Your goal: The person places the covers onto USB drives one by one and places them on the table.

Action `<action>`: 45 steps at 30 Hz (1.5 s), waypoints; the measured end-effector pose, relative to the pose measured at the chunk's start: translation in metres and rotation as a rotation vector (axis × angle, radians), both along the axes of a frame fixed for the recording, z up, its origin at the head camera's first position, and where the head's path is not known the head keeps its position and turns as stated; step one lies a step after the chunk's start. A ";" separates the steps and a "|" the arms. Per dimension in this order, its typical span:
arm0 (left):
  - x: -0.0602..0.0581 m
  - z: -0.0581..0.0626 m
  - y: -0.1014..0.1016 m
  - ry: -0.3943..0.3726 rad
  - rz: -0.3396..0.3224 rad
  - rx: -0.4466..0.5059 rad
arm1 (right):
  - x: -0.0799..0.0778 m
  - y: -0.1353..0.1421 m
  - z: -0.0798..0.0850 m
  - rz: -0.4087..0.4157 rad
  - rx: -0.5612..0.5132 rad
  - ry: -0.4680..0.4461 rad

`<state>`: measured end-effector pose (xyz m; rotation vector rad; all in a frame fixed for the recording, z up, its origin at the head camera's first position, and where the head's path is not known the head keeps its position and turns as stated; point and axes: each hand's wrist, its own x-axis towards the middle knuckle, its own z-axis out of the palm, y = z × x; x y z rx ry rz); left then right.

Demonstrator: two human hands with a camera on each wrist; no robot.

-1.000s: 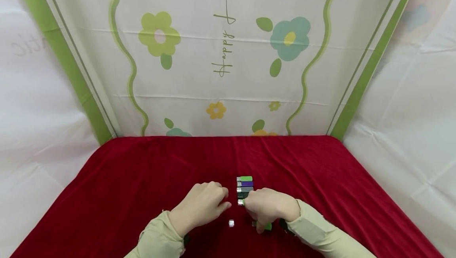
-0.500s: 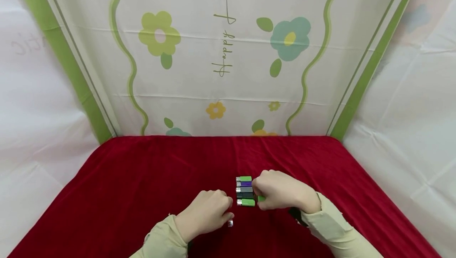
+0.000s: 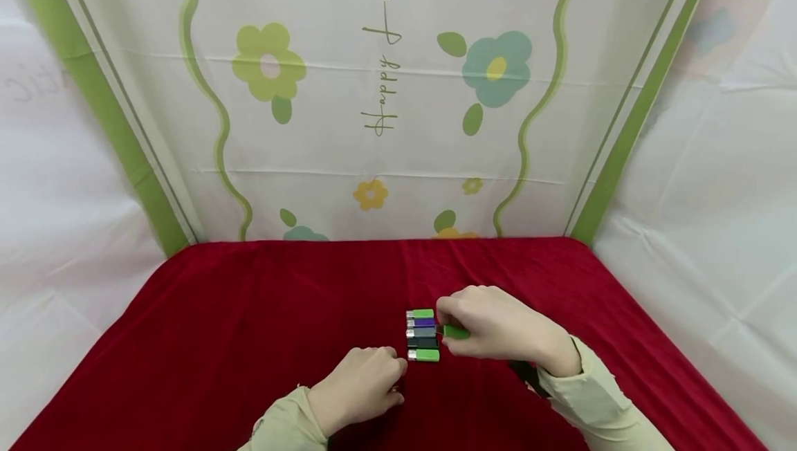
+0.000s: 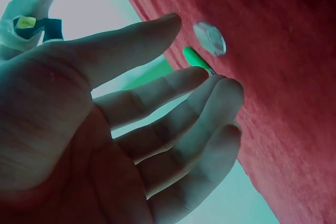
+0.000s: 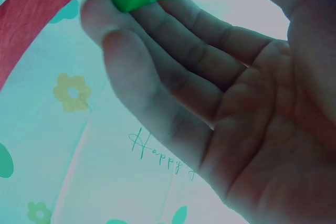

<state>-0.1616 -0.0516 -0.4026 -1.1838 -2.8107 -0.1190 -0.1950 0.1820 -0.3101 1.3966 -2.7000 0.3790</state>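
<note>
My right hand (image 3: 498, 323) pinches a green USB flash drive (image 3: 456, 332) between thumb and fingers, just right of a row of several drives. In the right wrist view, the drive's green end shows at the fingertips. My left hand (image 3: 365, 383) is low over the cloth, left of the row's near end. Its fingers are loosely bent and hold nothing. A small clear cap (image 4: 210, 39) lies on the cloth past the left fingertips, hidden behind that hand in the head view. The row includes a purple drive (image 3: 420, 323), a grey one (image 3: 420, 333) and a black one (image 3: 422, 343).
Green drives sit at the row's far end (image 3: 420, 314) and near end (image 3: 423, 355), capped ends pointing left. A red cloth (image 3: 280, 306) covers the table. White printed curtains (image 3: 336, 119) enclose its back and sides.
My right hand picked up the near green drive and carried it away from me, to the right of the row. My left hand shifted slightly toward me, and the clear cap became hidden behind it.
</note>
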 end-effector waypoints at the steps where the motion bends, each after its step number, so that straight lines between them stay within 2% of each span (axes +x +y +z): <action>1: 0.001 -0.001 0.001 0.004 -0.005 -0.004 | 0.000 -0.001 0.000 0.006 0.000 0.008; 7: 0.004 -0.007 0.003 0.030 -0.034 -0.006 | 0.000 -0.002 -0.001 0.029 -0.001 0.055; 21: 0.007 -0.009 0.005 0.109 -0.074 -0.014 | 0.002 -0.003 -0.002 0.047 -0.027 0.060; 24: 0.007 -0.011 0.005 0.094 -0.081 -0.027 | 0.002 -0.003 -0.002 0.049 -0.032 0.056; 30: 0.006 -0.011 0.007 0.018 -0.123 -0.018 | 0.001 -0.003 -0.003 0.056 -0.034 0.068; 41: 0.004 -0.010 0.009 -0.003 -0.191 0.059 | 0.001 -0.004 -0.001 0.057 -0.028 0.075; 45: 0.002 -0.001 0.006 -0.032 -0.189 0.101 | 0.001 -0.003 0.002 0.054 -0.035 0.066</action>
